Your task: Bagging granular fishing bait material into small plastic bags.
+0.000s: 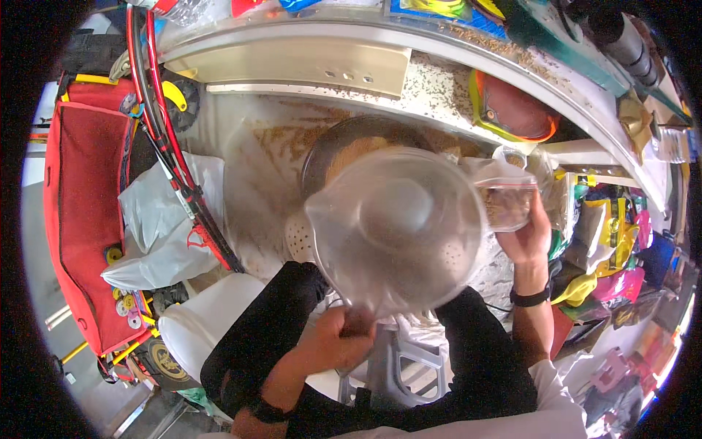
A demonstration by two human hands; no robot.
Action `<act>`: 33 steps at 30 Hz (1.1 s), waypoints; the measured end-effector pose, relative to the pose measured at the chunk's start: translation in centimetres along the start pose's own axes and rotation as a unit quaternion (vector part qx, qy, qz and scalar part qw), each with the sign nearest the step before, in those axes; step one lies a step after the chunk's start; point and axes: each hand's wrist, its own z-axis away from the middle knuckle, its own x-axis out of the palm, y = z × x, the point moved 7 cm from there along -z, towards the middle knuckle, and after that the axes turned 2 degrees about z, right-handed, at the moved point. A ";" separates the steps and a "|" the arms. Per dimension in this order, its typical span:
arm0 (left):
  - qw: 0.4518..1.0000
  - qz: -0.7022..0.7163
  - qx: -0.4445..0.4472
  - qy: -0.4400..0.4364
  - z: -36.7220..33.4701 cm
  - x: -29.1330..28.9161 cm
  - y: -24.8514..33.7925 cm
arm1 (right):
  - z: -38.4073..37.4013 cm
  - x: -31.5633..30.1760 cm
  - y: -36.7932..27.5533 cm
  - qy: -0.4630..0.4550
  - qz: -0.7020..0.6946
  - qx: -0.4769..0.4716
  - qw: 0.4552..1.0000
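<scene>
The left hand (338, 338) grips the handle of a clear plastic jug (398, 227), lifted close under the camera and hiding most of the metal bowl (333, 146) of grain behind it. The right hand (528, 238) closes on a small clear bag (506, 197) just beside the jug's rim. A shelf edge (409, 36) curves near above; a white colander (298, 238) peeks out, mostly covered.

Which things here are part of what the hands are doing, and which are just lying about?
In use: left hand gripping clear jug; right hand holding clear bag; grain bowl; white colander.
Lying about: red bag, white sack, helmet.
</scene>
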 end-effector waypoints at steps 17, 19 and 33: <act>0.985 -0.028 0.055 0.163 -14.6 -10.4 -5.8 | 1.1 0.2 2.7 -0.004 0.004 0.062 0.998; 0.976 -0.022 0.058 0.208 -16.7 -9.9 -6.4 | 1.2 0.4 3.5 0.008 0.002 0.069 0.998; 0.925 -0.289 0.142 0.200 -24.3 -8.6 -9.4 | 3.4 4.7 4.9 -0.003 0.016 0.112 0.994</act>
